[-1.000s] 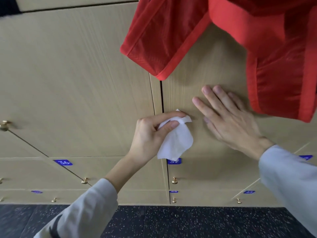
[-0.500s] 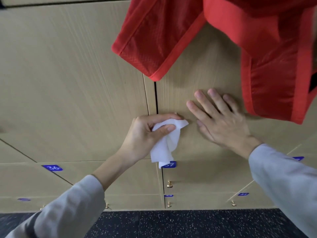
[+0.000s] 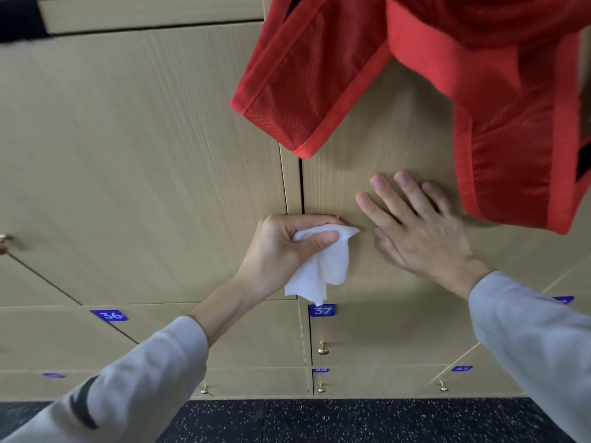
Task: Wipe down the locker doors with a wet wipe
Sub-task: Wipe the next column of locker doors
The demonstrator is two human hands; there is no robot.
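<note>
A white wet wipe [image 3: 323, 266] hangs crumpled from my left hand [image 3: 284, 247], which pinches it between thumb and fingers against the light wooden locker door [image 3: 367, 161], just right of the dark gap between two doors. My right hand [image 3: 415, 228] lies flat on the same door, fingers straight and spread, a little to the right of the wipe. The neighbouring door [image 3: 144, 155] on the left is bare wood.
A red mesh garment [image 3: 415, 81] hangs over the top right of the door, close above my right hand. Blue number tags 36 [image 3: 110, 314] and 37 [image 3: 322, 310] and small brass knobs [image 3: 323, 348] mark the lower lockers. Dark speckled floor [image 3: 319, 420] lies below.
My left hand has shifted a little left and down with the wipe, which now hangs more bunched. My right hand has stayed flat on the door.
</note>
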